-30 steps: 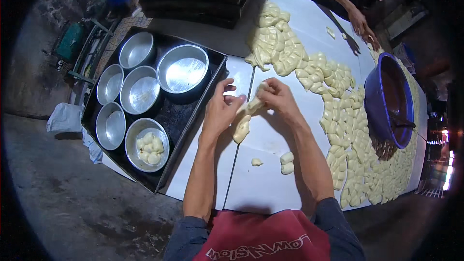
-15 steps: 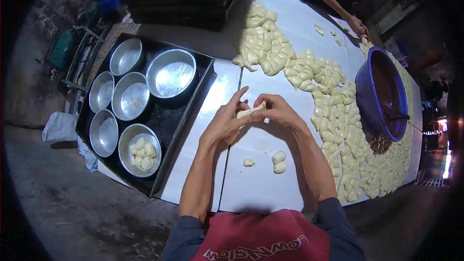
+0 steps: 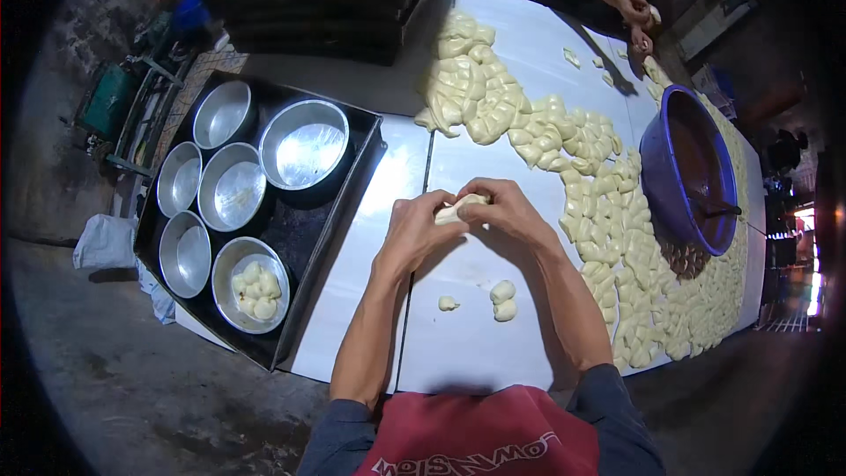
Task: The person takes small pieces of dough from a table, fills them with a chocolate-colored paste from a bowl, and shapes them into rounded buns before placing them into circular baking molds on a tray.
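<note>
Head view: the dough piece (image 3: 458, 210), dangling stretched a second ago, is now bunched between left hand (image 3: 412, 227) and right hand (image 3: 506, 210), both sets of fingers clamped on it above the white table (image 3: 467, 348); its shaping seems further along. Knuckles hide its ends; farther right, the purple tub's (image 3: 659, 181) contents are too dark to tell.

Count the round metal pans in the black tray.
6: large pan at top right; top-left pan; centre pan; upper left-edge pan; lower left-edge pan; nearest pan, holding dough pieces. None appears hidden.
</note>
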The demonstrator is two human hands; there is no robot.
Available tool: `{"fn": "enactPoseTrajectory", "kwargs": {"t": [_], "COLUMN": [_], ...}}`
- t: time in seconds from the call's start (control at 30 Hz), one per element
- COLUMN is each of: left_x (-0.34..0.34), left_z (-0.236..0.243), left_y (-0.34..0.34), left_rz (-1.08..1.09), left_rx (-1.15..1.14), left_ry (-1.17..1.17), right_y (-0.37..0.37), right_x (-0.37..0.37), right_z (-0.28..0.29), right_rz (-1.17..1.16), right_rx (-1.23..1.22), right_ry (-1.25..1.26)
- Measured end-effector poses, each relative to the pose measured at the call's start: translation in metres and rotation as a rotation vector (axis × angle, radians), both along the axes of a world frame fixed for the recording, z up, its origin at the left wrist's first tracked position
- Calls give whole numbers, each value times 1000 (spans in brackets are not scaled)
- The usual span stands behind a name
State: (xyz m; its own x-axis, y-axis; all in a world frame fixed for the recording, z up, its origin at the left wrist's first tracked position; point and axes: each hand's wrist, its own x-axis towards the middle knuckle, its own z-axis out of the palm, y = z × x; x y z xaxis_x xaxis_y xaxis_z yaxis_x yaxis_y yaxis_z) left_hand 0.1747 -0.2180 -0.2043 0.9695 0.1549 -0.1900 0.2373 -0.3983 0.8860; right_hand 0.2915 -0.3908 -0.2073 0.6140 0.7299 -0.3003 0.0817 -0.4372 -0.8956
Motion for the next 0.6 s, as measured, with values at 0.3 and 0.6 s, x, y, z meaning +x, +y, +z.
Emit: {"fn": "enactPoseTrajectory", "kwargs": {"t": [0.3, 0.6], "left_x": [7, 13], "left_z": [-12, -13], "left_y": [-4, 16], "left_rz": [-8, 76], "left_rx": [131, -203], "left_ry": [-113, 59], "right_y": [-27, -76], "right_x": [20, 7], "right_z": [54, 65], "right_rz": [-472, -332], "right_rx": [408, 372], "right_ry": [-94, -353]}}
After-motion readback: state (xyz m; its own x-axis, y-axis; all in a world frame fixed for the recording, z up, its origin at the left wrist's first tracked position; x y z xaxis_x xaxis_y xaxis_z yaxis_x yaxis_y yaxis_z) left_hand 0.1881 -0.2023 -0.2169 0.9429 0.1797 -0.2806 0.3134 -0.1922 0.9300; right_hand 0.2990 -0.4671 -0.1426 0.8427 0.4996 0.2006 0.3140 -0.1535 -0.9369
